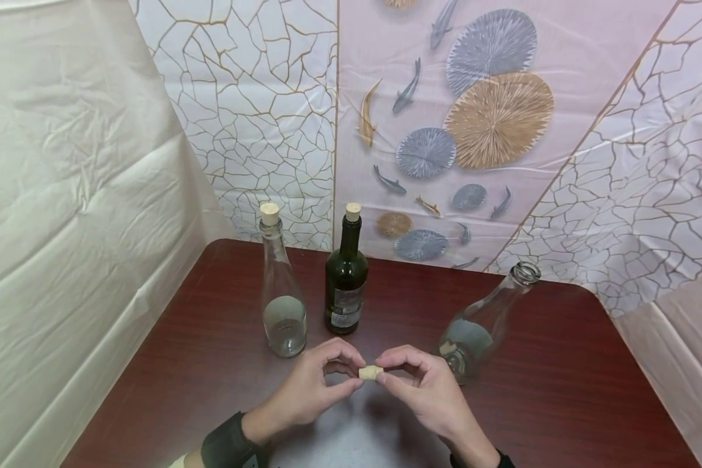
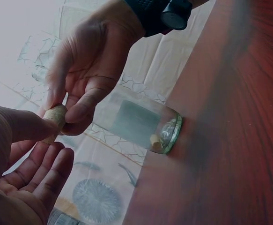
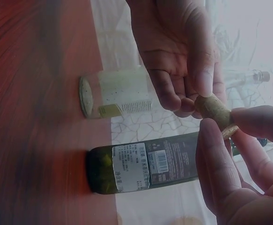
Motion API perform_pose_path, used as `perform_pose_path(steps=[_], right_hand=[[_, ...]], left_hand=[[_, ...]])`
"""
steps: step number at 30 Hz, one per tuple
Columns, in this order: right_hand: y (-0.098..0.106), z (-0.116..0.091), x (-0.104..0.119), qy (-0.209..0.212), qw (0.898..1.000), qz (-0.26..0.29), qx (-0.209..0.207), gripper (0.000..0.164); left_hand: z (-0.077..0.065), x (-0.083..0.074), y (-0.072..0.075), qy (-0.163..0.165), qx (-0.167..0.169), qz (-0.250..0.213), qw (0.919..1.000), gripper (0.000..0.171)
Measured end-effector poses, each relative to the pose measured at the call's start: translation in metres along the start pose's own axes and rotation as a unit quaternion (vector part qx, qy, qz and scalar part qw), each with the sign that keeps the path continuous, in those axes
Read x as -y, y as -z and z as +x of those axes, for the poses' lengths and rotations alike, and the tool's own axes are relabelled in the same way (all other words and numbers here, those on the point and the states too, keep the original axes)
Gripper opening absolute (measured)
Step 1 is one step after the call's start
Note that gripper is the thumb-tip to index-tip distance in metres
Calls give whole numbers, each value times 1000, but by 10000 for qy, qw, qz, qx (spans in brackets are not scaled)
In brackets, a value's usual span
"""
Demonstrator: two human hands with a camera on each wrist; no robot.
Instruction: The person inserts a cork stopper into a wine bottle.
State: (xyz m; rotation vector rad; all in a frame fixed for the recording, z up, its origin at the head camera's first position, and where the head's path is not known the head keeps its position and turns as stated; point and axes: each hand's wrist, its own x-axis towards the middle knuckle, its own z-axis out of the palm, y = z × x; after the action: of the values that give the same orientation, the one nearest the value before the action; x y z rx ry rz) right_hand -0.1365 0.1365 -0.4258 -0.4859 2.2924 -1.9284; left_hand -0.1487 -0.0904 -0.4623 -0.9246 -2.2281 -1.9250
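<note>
A short pale cork (image 1: 371, 372) is held between both hands over the near middle of the table. My left hand (image 1: 322, 380) pinches one end between thumb and fingers; my right hand (image 1: 424, 385) pinches the other. Both wrist views show the cork (image 2: 55, 117) (image 3: 213, 108) close up, partly covered by fingertips. Just beyond the right hand stands an uncorked clear glass bottle (image 1: 491, 312). A small piece of cork (image 2: 156, 141) lies inside it at the bottom.
Behind the left hand stands a clear bottle (image 1: 285, 305) with a cork (image 1: 270, 214) in its mouth. Beside it is a dark green bottle (image 1: 346, 279), also corked. The dark red table (image 1: 561, 364) ends at a patterned cloth backdrop (image 1: 386, 130).
</note>
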Motion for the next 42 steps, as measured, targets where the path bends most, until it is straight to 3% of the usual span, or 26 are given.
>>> perform_pose_path(steps=[7,12,17,20,25,33,42], right_hand=[[5,-2,-11,-144,9992,-201,-322,17],[7,-5,-25,-160,9967,-657,-456,14],[12,-9,-35,-183,9930,-1024,-561,12],[14,-11,-37,-247,9924,-1033,-619,12],[15,-16,-36,-510,9920,-913,-709,13],[18,-18,-35,-480,9948,-629,-648,13],[21,-22,-35,-671,9946,-528,-586,24]], left_hand=[[22,-15,-7,244,-160,284,9992,25],[63,-39,-30,7,-167,149,9998,30],[110,-61,-59,-63,114,-288,9995,33],[132,-68,-71,-72,267,-455,9986,31],[161,-73,-87,-48,210,-458,9987,30],[188,-65,-95,138,182,-377,9990,31],[201,-63,-107,30,555,-171,9983,36]])
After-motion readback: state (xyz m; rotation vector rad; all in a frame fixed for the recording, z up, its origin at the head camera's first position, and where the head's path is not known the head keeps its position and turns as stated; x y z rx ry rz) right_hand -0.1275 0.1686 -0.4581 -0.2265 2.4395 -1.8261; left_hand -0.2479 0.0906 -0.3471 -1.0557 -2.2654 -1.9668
